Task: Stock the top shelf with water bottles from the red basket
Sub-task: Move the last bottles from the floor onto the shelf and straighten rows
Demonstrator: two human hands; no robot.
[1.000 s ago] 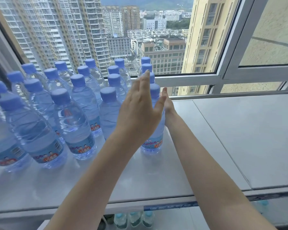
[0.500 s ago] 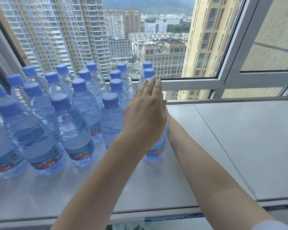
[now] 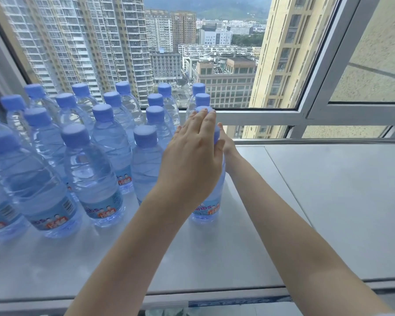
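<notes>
The water bottle you are handling is standing upright on the white top shelf, at the right end of the front row, with its blue-and-red label facing you. Your left hand is lying flat against its near side, fingers straight and close together and pointing up past the cap, not curling round anything. Your right hand is reaching in on the far right side of the same bottle; only its heel and wrist are showing, so you cannot tell how its fingers are lying or whether they are gripping.

Just to the left, the other bottles are standing in rows, all upright with blue caps, filling the left part of the shelf back to the window. Three more caps are lining up directly behind your fingertips. The right part of the shelf is running on past a seam. Behind everything, the grey window frame is framing tall apartment towers.
</notes>
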